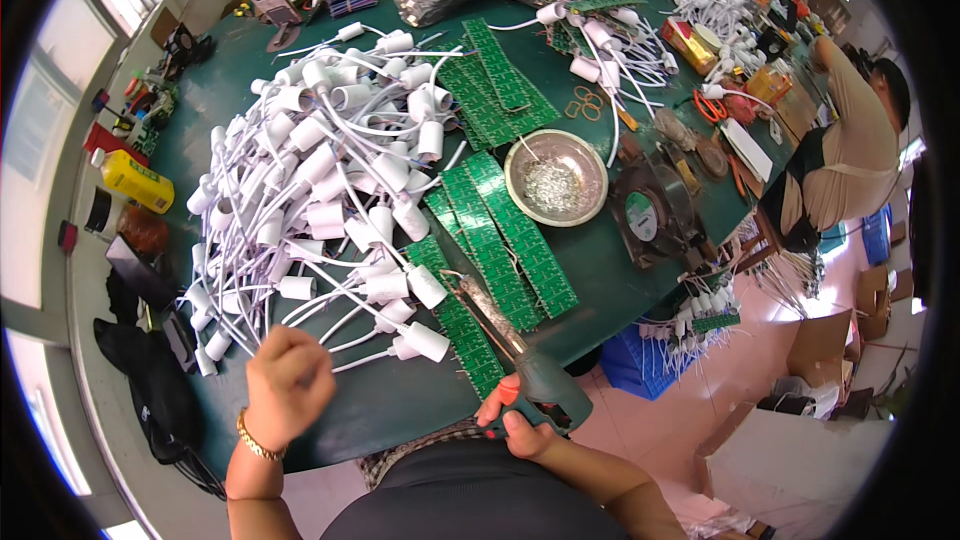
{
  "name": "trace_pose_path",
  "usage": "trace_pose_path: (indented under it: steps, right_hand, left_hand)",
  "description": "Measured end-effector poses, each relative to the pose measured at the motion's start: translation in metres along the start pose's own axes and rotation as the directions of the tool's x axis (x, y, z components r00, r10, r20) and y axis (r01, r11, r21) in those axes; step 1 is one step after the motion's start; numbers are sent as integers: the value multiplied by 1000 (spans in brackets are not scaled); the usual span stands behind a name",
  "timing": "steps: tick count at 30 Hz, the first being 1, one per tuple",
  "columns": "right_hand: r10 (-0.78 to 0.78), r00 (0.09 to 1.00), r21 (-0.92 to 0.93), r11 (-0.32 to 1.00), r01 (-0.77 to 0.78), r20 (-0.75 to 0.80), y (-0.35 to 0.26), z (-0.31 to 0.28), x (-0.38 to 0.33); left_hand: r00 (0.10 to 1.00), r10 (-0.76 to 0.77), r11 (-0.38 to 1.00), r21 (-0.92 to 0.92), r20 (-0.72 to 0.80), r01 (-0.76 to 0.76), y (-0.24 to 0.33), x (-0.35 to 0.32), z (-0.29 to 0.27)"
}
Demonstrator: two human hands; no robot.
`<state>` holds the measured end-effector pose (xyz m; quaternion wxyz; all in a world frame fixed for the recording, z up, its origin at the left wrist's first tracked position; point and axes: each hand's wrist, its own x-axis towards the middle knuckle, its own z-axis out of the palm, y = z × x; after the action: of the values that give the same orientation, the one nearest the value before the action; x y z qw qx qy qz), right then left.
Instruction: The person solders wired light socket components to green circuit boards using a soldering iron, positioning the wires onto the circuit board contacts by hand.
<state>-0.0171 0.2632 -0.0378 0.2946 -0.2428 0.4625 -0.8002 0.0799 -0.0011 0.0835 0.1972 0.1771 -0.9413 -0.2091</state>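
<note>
My right hand (525, 430) grips a dark green soldering gun (550, 390) by its handle. Its long metal barrel points away and left, with the tip above a green circuit board strip (470, 345). My left hand (290, 387) is closed in a fist at the near edge of a big heap of white lamp holders with cables (320, 155). One white cable runs up close to its fingers; whatever they hold is hidden. More green circuit boards (515, 240) lie side by side beyond the gun.
A metal bowl of silvery bits (556, 180) stands right of the boards, beside a dark fan (650, 205). Stacked boards (495, 90) and another lamp holder pile (600, 30) lie farther back. A yellow bottle (135, 180) is at left. Another person (850, 150) sits at right.
</note>
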Motion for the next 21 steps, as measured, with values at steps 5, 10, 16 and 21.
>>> trace_pose_path:
  steps: [5,10,16,21]
  right_hand:
    - [6,1000,2,1000,-6,17,-8,6,5]
    - [65,998,-12,998,-65,-11,-17,4,-2]
    - [105,994,-118,988,-102,20,-36,-9,-10]
    - [273,958,-620,768,-163,87,-53,-32,-35]
  left_hand:
    - [937,299,881,-430,183,-197,46,-8,39]
    - [922,387,906,-197,26,-375,57,-9,88]
    - [935,342,939,75,-95,-335,47,-15,111]
    - [950,297,955,6,-101,-298,41,-16,116]
